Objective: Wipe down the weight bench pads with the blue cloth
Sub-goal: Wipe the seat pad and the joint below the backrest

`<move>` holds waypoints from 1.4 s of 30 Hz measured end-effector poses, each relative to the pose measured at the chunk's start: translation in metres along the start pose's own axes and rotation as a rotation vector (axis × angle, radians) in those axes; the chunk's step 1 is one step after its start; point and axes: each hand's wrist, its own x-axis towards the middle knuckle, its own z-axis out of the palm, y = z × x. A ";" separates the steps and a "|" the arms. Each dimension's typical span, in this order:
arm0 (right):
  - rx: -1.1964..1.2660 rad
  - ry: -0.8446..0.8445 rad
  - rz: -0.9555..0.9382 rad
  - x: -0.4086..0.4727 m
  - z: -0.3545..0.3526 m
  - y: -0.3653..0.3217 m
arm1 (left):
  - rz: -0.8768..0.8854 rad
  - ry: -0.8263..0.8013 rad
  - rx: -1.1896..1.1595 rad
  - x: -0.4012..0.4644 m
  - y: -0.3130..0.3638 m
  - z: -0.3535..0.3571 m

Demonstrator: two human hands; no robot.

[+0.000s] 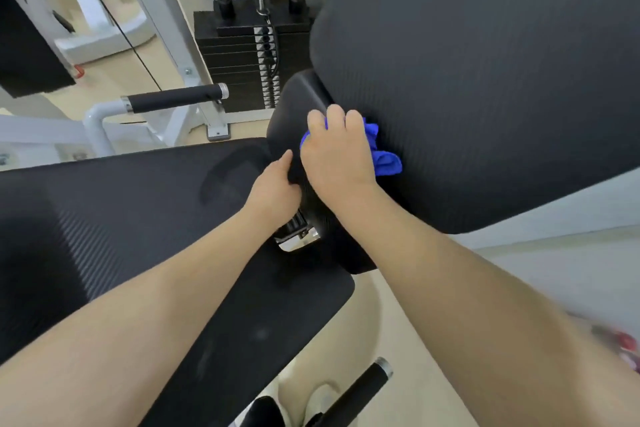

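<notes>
cloth (382, 152) — on back pad (485, 80)

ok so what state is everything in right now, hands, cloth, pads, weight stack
right hand: grips the blue cloth, pressing it against the back pad
blue cloth: bunched under the right hand
left hand: grips the middle pad by its edge
back pad: tilted up
seat pad: roughly level
weight stack: plates stacked together

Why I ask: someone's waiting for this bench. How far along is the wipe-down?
Done: faint arc-shaped smears on the seat pad suggest it was wiped, though I can't be sure. In hand: the right hand presses the blue cloth against the lower edge of the back pad while the left hand grips that pad's end. Left: the rest of the back pad, probably.
</notes>
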 end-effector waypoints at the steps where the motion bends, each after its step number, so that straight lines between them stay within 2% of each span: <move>1: -0.031 -0.010 -0.009 -0.010 0.006 -0.005 | -0.076 0.012 -0.105 -0.005 0.003 0.003; 5: -0.082 -0.273 -0.223 -0.083 0.038 -0.032 | -0.094 -0.071 -0.115 -0.028 0.016 0.008; 8: -0.005 -0.418 -0.351 -0.116 0.046 -0.036 | -0.133 -0.160 -0.201 -0.042 0.025 0.015; 10: 0.168 -0.513 -0.295 -0.130 0.047 -0.034 | -0.198 -0.174 -0.294 -0.051 0.032 0.022; 11: 0.308 -0.559 -0.201 -0.139 0.049 -0.031 | -0.195 -0.197 -0.308 -0.058 0.038 0.025; 13: 0.686 -0.606 0.156 -0.158 0.061 -0.022 | -0.146 -0.282 -0.252 -0.073 0.054 0.033; 15: 1.191 -0.565 0.672 -0.169 0.071 -0.015 | -0.132 -0.323 -0.210 -0.084 0.068 0.040; 18: 1.913 -0.347 1.545 -0.174 0.085 -0.006 | -0.152 -0.266 -0.252 -0.088 0.080 0.051; 20: 2.300 -0.229 1.943 -0.171 0.096 -0.012 | -0.162 -0.229 -0.247 -0.085 0.080 0.058; 21: 2.457 -0.157 2.033 -0.166 0.103 -0.018 | -0.171 -0.228 -0.218 -0.083 0.079 0.061; 23: 2.653 -0.071 2.025 -0.153 0.109 -0.031 | -0.189 -0.220 -0.168 -0.080 0.078 0.065; 27: 2.710 -0.073 1.874 -0.143 0.082 -0.027 | -0.289 -0.187 -0.314 -0.071 0.080 0.070; 31: 2.799 0.144 1.701 -0.168 0.057 0.011 | -0.383 -0.149 -0.462 -0.070 0.083 0.072; 33: 2.741 0.294 1.562 -0.167 0.050 0.033 | -0.412 -0.161 -0.461 -0.067 0.085 0.075; 34: 2.628 0.309 1.546 -0.160 0.049 0.037 | -0.425 -0.170 -0.469 -0.066 0.084 0.075; 38: 2.035 0.232 1.562 -0.137 0.050 0.021 | -0.423 -0.137 -0.401 -0.059 0.076 0.076; 40: 2.022 0.229 1.582 -0.138 0.053 0.020 | -0.423 -0.116 -0.386 -0.056 0.074 0.078; 42: 2.228 0.188 1.627 -0.148 0.054 0.027 | -0.439 -0.116 -0.429 -0.056 0.076 0.080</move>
